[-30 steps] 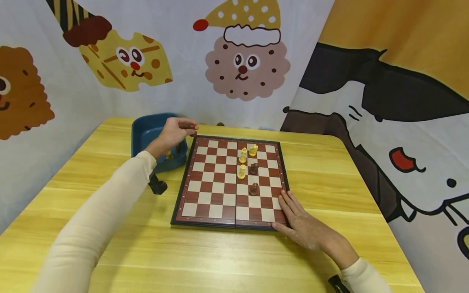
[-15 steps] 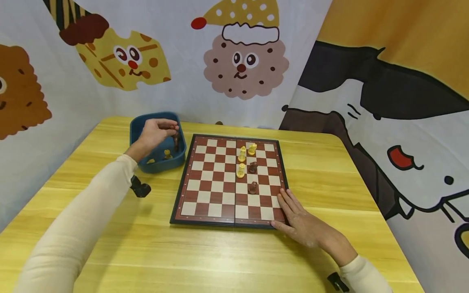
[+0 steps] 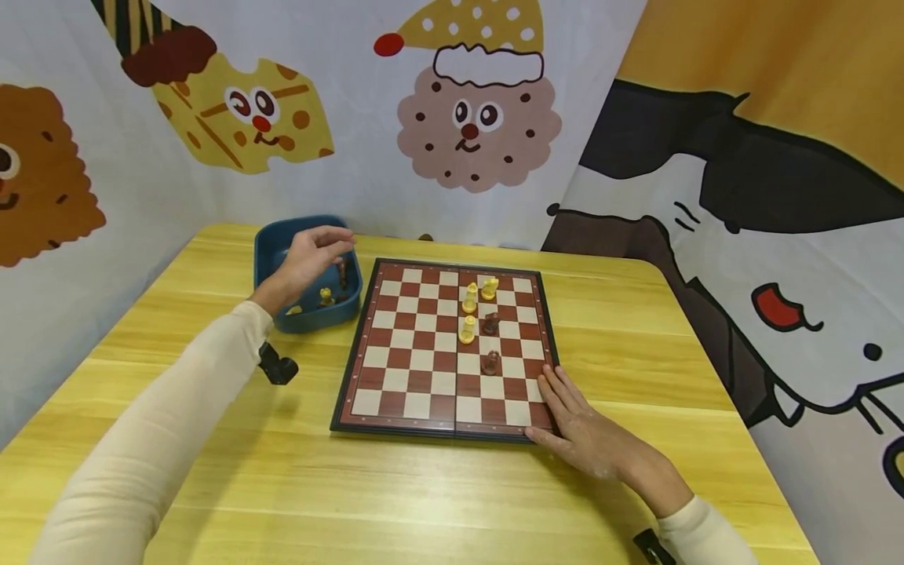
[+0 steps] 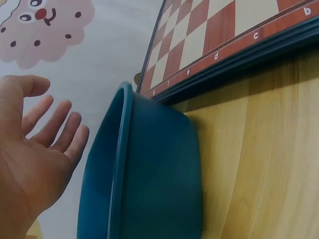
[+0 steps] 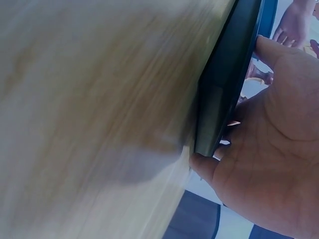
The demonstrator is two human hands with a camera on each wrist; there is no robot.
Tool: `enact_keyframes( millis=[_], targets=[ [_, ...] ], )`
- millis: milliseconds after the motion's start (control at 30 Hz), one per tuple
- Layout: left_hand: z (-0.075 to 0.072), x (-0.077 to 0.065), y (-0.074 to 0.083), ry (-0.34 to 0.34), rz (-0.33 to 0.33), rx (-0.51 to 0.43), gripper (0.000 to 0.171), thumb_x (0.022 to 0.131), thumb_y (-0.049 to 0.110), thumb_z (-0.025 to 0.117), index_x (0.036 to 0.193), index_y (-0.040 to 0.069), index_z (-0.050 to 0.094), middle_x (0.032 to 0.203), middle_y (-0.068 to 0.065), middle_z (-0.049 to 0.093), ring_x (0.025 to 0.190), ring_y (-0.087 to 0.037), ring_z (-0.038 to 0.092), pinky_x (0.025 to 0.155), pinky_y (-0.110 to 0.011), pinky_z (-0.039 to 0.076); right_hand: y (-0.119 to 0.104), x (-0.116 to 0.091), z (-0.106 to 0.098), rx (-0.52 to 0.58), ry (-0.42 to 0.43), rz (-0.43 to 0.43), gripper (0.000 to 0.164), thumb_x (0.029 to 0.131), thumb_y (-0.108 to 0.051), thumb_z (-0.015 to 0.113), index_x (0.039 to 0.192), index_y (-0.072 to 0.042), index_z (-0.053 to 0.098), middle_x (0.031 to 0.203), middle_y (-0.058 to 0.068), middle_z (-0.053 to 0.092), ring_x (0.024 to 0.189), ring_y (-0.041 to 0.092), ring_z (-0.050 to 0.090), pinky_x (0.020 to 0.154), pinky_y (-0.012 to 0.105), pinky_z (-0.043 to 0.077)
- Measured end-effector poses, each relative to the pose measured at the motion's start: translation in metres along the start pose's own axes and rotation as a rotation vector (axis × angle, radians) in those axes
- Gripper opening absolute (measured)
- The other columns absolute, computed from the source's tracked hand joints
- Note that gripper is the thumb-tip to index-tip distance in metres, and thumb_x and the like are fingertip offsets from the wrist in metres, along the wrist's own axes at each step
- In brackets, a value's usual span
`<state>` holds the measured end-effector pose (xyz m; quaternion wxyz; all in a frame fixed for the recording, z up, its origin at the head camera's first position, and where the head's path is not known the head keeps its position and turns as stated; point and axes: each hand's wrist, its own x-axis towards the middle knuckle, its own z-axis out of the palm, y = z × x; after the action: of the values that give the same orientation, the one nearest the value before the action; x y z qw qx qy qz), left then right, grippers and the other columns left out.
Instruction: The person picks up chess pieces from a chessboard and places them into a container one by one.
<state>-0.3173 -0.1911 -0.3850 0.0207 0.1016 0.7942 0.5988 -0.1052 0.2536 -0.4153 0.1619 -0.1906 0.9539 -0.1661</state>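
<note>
My left hand (image 3: 305, 263) hovers over the blue bin (image 3: 321, 318), its fingers loose and holding nothing. The left wrist view shows that hand (image 4: 37, 154) empty above the bin's rim (image 4: 124, 114). Inside the bin lie a dark brown chess piece (image 3: 342, 273) and a yellow chess piece (image 3: 326, 298), with others partly hidden. My right hand (image 3: 589, 439) rests on the near right corner of the chessboard (image 3: 417, 340), fingers extended along its edge. Yellow pieces (image 3: 469, 298) and two brown knights (image 3: 490, 362) stand on the board's right half.
The board and bin sit on a yellow wood-grain table (image 3: 424, 502). The bin stands just left of the board's far left corner. A cartoon-printed cloth (image 3: 339, 196) hangs behind and to the right of the table.
My left hand moved left from the board's far left corner to above the bin, carrying a brown chess piece, and let it go there. My right hand stayed in place.
</note>
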Motion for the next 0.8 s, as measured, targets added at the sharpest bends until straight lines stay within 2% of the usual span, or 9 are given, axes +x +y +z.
enact_keyframes(
  millis=[133,333,600,800],
  targets=[
    [0.006,0.000,0.003,0.001,0.003,-0.019,0.034,0.107,0.022,0.057,0.133,-0.001,0.061,0.132,-0.015,0.061,0.123,-0.028,0.056,0.099,-0.039,0.050,0.000,-0.001,0.000,0.004,-0.004,0.000,0.090,0.104,-0.062,0.042,0.162,-0.001,0.009,0.169,0.015,-0.003,0.153,0.034,-0.008,0.116,0.058,0.025],
    [0.019,-0.002,0.006,-0.002,0.016,-0.099,0.033,0.106,0.019,0.058,0.129,-0.005,0.061,0.131,-0.018,0.060,0.120,-0.023,0.057,0.106,-0.048,0.045,0.002,0.000,0.002,0.008,0.007,-0.013,0.089,0.105,-0.060,0.042,0.162,0.000,0.010,0.169,0.016,-0.003,0.153,0.036,-0.007,0.115,0.060,0.025],
    [0.038,-0.007,0.011,-0.081,0.060,-0.165,0.037,0.106,0.016,0.058,0.133,-0.009,0.057,0.134,-0.024,0.056,0.119,-0.019,0.058,0.111,-0.053,0.038,0.005,-0.001,0.005,0.009,0.047,-0.039,0.088,0.105,-0.058,0.046,0.161,0.002,0.014,0.168,0.019,0.002,0.153,0.038,-0.003,0.113,0.062,0.028],
    [0.047,-0.007,0.012,-0.083,0.051,-0.177,0.032,0.105,0.014,0.059,0.130,-0.007,0.059,0.133,-0.025,0.057,0.111,-0.016,0.060,0.108,-0.051,0.041,0.003,-0.001,0.001,0.004,0.032,-0.026,0.089,0.104,-0.059,0.045,0.162,0.000,0.012,0.169,0.016,0.000,0.153,0.037,-0.004,0.115,0.060,0.026]
  ],
)
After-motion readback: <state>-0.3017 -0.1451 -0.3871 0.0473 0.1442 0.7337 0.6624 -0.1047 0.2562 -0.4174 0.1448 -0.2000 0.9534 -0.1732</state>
